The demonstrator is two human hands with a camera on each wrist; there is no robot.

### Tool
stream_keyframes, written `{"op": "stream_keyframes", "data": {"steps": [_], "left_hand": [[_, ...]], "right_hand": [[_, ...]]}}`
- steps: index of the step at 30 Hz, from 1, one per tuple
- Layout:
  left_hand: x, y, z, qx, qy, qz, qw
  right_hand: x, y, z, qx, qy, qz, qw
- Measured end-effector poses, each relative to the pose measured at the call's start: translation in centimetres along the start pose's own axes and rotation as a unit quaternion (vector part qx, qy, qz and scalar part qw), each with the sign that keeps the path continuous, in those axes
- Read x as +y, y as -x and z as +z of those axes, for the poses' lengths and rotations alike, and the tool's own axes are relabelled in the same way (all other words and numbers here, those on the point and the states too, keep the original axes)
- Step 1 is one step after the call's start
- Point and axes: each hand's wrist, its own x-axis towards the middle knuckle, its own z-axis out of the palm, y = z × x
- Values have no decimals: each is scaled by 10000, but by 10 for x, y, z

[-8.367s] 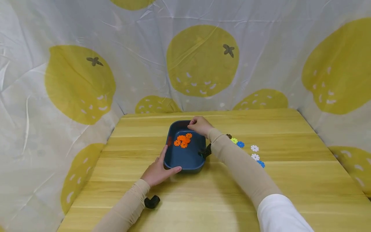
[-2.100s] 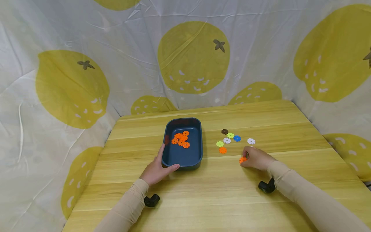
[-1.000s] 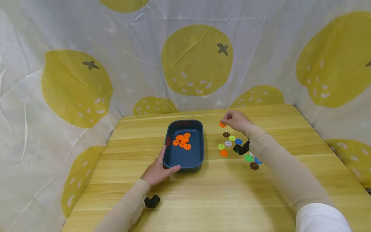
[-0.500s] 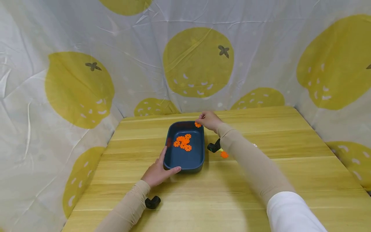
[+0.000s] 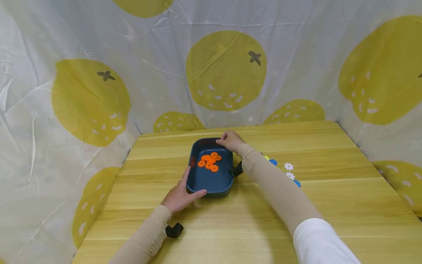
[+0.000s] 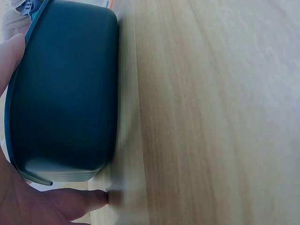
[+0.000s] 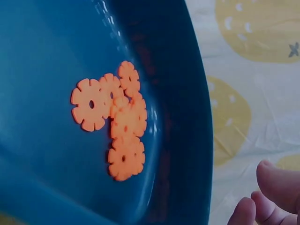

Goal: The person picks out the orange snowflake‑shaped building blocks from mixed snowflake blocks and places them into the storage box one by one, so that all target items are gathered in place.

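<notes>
A dark blue rectangular tray (image 5: 211, 183) holds a cluster of orange snowflake-shaped plastic discs (image 5: 209, 161). My left hand (image 5: 178, 196) rests at its near left corner, thumb along the front rim and fingers along the left side, all fairly straight. Over the far right corner hovers my right hand (image 5: 230, 141), with nothing between its fingers. The right wrist view shows that hand's thumb (image 7: 279, 185) apart from the fingertips, beside the tray wall, and the orange discs (image 7: 89, 104) overlapping on the tray floor.
Right of the tray lie white discs (image 5: 288, 166), a blue disc (image 5: 273, 162) and a yellow-green disc (image 5: 266, 157), partly covered by the right sleeve (image 5: 273, 187). Black wrist-camera pieces stick out near both wrists. A lemon-print curtain (image 5: 227, 69) hangs behind the wooden table (image 5: 211, 238).
My right hand carried an orange disc leftward to the tray and let it go; the disc now lies at the right of the cluster. My left hand has stayed at the corner.
</notes>
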Motion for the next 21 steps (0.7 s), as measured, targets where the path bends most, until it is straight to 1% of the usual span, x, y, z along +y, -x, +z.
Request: {"op": "stream_keyframes", "data": {"steps": [7, 14, 21], "left_hand": [[0, 0, -1, -5, -15, 46, 10000], [1, 1, 0, -15, -29, 26, 10000], [2, 0, -1, -25, -9, -11, 10000]], "right_hand": [[0, 4, -3, -79, -28, 17, 10000], [1, 8, -6, -118, -21, 29, 9999], [4, 14, -15, -199, 22, -32, 9998]]}}
